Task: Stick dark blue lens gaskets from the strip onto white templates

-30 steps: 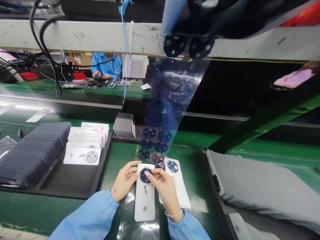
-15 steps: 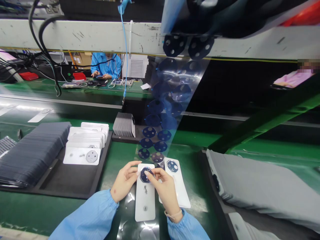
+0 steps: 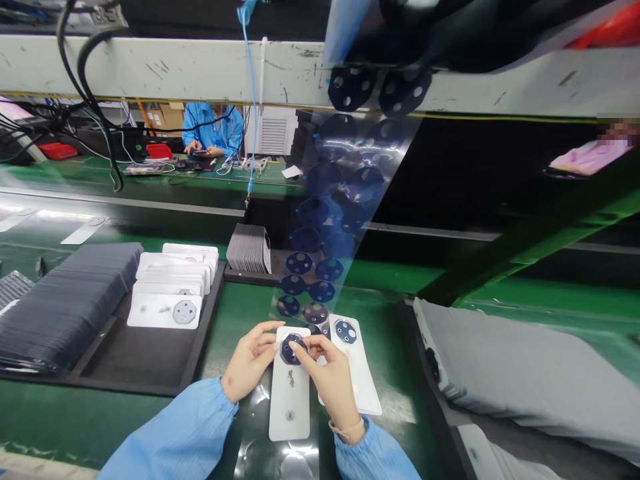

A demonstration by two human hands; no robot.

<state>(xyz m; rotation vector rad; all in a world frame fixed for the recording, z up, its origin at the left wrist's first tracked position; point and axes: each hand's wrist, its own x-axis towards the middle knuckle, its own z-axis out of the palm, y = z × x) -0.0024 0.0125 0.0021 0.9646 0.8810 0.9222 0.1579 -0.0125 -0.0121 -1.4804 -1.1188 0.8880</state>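
Observation:
A white phone back panel (image 3: 289,417) with dark printed characters lies upright before me on the green bench. On its upper part is a dark octagonal camera sticker (image 3: 287,351) with round holes. My left hand (image 3: 249,363) grips the panel's upper left edge, its thumb beside the sticker. My right hand (image 3: 331,380) pinches the sticker's right side between thumb and fingers, which partly hide it. Just right of that hand, another white panel (image 3: 364,380) with a dark sticker lies slightly turned, apparently on top of another.
Clear film (image 3: 320,220) carrying rows of dark stickers hangs down behind my hands. At left, a black tray (image 3: 140,360) holds white panels and a dark stack. Grey-covered panels (image 3: 505,360) fill a right-hand tray. A co-worker (image 3: 215,130) sits beyond the bench.
The hands keep nearly the same grip and place. The panel's lower end has shifted very slightly left.

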